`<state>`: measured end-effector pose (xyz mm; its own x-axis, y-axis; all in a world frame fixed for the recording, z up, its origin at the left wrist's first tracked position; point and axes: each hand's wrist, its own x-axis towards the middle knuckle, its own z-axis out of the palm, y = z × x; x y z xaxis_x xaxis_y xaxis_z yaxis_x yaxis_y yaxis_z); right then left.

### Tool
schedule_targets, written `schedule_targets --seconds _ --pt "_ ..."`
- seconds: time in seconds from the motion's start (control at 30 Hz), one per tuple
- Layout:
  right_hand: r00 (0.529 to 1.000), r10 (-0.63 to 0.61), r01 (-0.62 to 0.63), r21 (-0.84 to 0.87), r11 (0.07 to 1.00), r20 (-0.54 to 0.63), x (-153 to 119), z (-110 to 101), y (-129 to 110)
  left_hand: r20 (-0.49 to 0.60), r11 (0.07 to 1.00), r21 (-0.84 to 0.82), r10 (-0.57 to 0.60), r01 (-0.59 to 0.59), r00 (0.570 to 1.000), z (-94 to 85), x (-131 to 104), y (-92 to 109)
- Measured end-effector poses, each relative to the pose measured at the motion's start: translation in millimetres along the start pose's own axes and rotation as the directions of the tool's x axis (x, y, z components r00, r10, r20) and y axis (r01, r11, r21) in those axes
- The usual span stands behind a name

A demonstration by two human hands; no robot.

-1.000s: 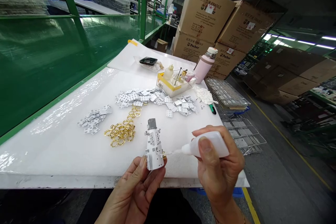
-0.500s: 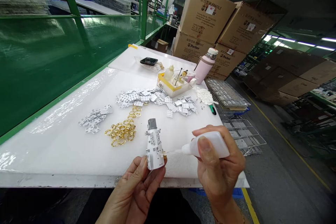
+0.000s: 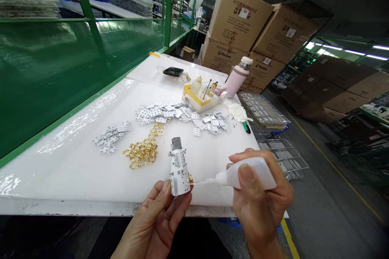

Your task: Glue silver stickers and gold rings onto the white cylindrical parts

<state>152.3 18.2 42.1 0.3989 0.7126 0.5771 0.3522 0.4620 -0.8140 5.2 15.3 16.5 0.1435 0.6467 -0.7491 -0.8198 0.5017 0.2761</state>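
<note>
Between the fingers and thumb of my left hand (image 3: 161, 214) stands a small white model tower (image 3: 180, 172) with a grey top and grey trim. A small gold piece (image 3: 191, 179) shows at its right side, by my fingertips. My right hand (image 3: 258, 198) is closed round a white squeeze bottle (image 3: 252, 173), tilted with its thin nozzle pointing left. The nozzle tip is at the lower right of the tower; whether it touches, I cannot tell. Behind the tower lie a pile of gold rings (image 3: 141, 153) and scattered small white plates with holes (image 3: 165, 112).
A smaller heap of white plates (image 3: 111, 137) lies on the left of the white table (image 3: 75, 174). Farther back are a yellow-edged clear tray (image 3: 197, 103) with bottles, a pink flask (image 3: 238, 77) and crumpled white tissue (image 3: 239, 111). Cardboard boxes (image 3: 240, 20) are stacked behind.
My right hand has shifted a little to the right and down with the squeeze bottle, drawing its nozzle slightly lower along the tower. My left hand and the tower have hardly moved.
</note>
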Motion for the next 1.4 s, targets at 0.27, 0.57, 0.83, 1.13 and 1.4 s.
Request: schedule_targets --seconds 0.27,0.57,0.83,1.13,1.4 --pt "0.997 -0.052 0.055 -0.048 0.997 0.051 2 2 -1 0.003 0.999 0.032 -0.01 0.009 1.0 -3.0 2 0" --pt "0.99 -0.115 0.121 -0.066 0.99 0.084 3 1 1 -0.034 1.0 0.007 -0.004 0.004 0.999 0.1 0 -1" --pt "0.996 -0.046 0.046 0.007 0.999 0.082 0 1 2 -0.015 1.0 0.0 0.002 -0.002 1.0 -1.3 3 -1" --pt "0.875 0.478 -0.46 0.439 0.772 0.075 31 -31 24 -0.078 0.999 -0.032 -0.009 0.006 0.997 -0.2 -3 2" --pt "0.9 0.428 -0.402 -0.226 0.887 0.082 40 -84 108 -0.087 0.999 -0.01 0.047 -0.048 0.995 -12.6 -3 22"
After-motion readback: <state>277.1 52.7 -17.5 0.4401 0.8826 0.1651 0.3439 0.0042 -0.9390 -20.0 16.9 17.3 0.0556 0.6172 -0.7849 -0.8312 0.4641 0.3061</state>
